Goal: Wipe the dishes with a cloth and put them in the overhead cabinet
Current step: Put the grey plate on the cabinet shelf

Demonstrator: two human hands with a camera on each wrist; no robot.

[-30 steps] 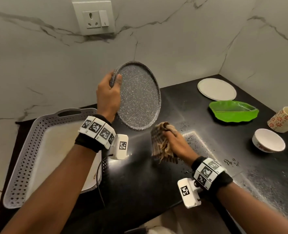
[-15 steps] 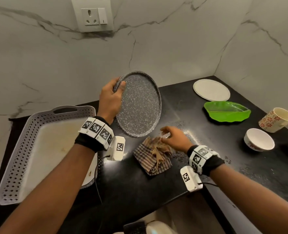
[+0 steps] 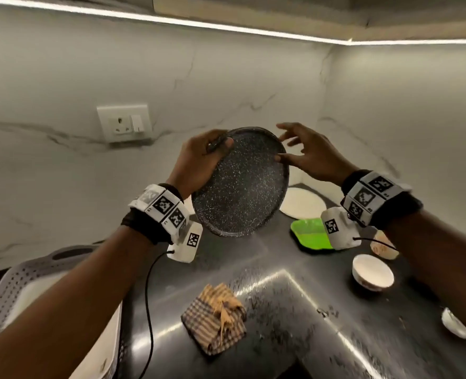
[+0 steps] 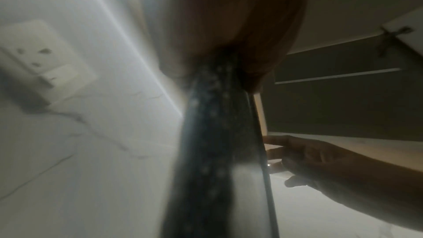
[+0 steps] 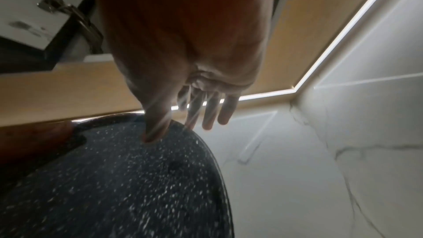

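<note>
since the cloth lies on the tabletop below the plate, left hand grips plate's rim; right hand, fingers spread, thumb touching the opposite rim, likely steadying for cabinet.

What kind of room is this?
Most likely a home kitchen: a dark stone counter meets a marble wall, dishes like a white bowl sit on it, and a lit overhead cabinet hangs above.

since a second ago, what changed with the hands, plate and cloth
The right hand let go of the checked cloth, now lying on the black counter, and rose to touch the speckled plate's right rim. The left hand lifted the plate higher, still gripping it. Tray, bowls, green dish unchanged.
</note>
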